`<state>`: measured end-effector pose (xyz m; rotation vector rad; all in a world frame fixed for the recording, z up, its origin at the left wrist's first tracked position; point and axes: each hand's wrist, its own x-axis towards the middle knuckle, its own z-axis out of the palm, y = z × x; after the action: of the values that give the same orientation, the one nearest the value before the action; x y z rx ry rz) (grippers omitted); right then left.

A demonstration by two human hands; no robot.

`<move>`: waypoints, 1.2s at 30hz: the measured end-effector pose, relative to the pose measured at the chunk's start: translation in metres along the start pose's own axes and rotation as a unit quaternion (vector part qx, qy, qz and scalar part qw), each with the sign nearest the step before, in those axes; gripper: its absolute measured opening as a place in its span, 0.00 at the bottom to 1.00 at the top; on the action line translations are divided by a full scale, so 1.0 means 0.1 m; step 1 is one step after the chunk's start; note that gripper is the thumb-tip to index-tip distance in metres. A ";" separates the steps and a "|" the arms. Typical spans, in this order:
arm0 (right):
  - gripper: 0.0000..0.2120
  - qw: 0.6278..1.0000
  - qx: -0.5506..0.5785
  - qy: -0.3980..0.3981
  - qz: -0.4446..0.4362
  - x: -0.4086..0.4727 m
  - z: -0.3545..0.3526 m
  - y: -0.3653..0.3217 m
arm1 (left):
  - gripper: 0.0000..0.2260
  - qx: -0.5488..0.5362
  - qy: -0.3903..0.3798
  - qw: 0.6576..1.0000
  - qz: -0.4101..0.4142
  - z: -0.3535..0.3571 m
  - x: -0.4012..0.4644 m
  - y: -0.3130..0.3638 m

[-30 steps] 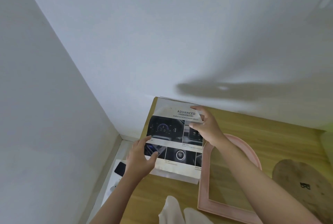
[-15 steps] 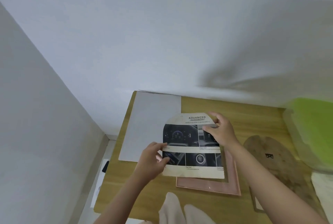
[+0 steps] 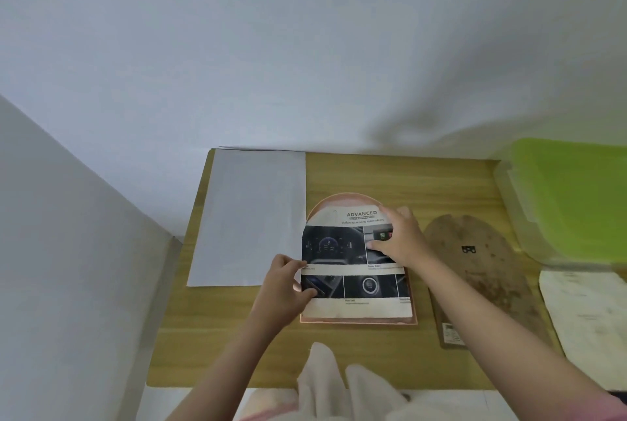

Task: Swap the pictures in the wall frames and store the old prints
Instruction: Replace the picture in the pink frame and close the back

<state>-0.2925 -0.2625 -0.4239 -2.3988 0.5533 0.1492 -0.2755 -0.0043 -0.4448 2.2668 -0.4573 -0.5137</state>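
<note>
An arch-topped print [image 3: 353, 285] headed "ADVANCED", with car-interior photos, lies over a pink arched picture frame [image 3: 359, 321] flat on the wooden table [image 3: 390, 176]. My left hand [image 3: 285, 285] pinches the print's left edge. On the print's upper right part my right hand [image 3: 398, 237] presses down with spread fingers. Only the pink rim of the frame shows around the print.
A blank white sheet [image 3: 249, 217] lies at the table's left, against the wall. Right of the frame lies a worn brown arched backing board [image 3: 475, 274]. Further right are a yellowed paper [image 3: 587, 315] and a green-lidded clear box [image 3: 573, 196]. White cloth [image 3: 325, 383] hangs at the near edge.
Both hands have carried the print rightward from over the white sheet and lowered it onto the pink frame. The view has swung right and down.
</note>
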 end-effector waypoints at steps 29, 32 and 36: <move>0.21 0.997 0.062 0.044 0.009 -0.83 -0.69 0.91 | 0.16 -0.020 0.090 0.996 0.017 0.70 -0.26 0.89; 0.20 0.995 0.057 0.068 0.037 -1.05 -0.84 1.33 | 0.15 -0.013 0.067 0.998 0.007 1.06 -0.32 1.17; 0.21 0.994 0.029 0.072 0.077 -1.26 -0.97 1.84 | 0.14 0.003 0.051 0.998 -0.023 1.53 -0.45 1.41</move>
<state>-0.4882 -0.4066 -0.4250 -2.3216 0.8004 0.0261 -0.4121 -0.1665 -0.4275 2.3005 -0.3567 -0.4183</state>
